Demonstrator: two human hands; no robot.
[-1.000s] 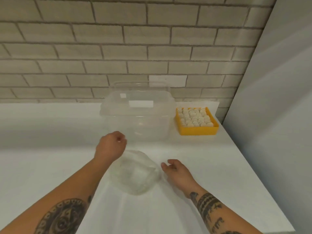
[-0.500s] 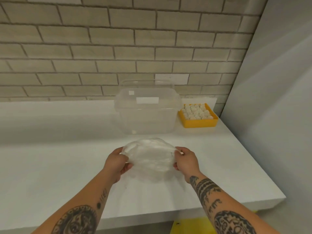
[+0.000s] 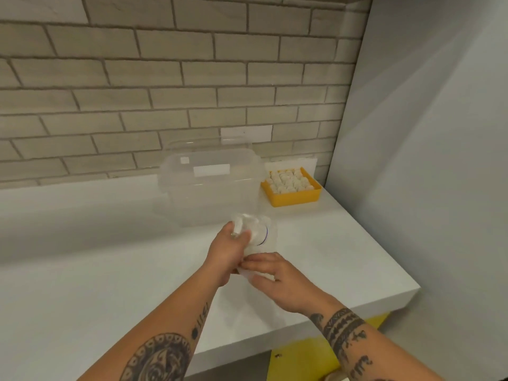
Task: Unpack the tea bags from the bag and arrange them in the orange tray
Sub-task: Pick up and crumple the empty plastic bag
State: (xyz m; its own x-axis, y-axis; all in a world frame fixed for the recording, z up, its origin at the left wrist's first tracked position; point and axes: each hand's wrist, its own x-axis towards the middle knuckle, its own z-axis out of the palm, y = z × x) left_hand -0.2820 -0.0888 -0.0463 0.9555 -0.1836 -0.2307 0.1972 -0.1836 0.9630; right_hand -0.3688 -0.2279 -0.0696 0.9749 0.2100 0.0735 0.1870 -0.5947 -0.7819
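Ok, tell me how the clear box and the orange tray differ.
The clear box is see-through; the orange tray is opaque. The box is bigger and taller than the tray. The box looks empty; the tray is packed with tea bags. Both sit on the counter.

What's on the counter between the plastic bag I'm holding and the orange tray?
Nothing: in the head view, the counter from the plastic bag to the orange tray is bare. The clear container stands left of that stretch.
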